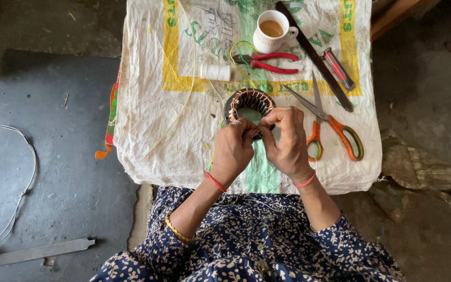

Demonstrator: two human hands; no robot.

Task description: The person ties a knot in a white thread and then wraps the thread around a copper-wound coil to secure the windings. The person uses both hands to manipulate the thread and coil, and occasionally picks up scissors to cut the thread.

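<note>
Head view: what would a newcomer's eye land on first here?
Likely the ring-shaped copper coil winding at the middle of the sack-covered table, with the left hand and right hand pinching at its near rim. Next, the orange-handled scissors just to the right, and the white cup of brown drink at the far edge.

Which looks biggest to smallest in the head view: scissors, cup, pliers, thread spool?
1. Scissors
2. Pliers
3. Cup
4. Thread spool
All lie on one cloth at similar distance, so the order seems fair.
</note>
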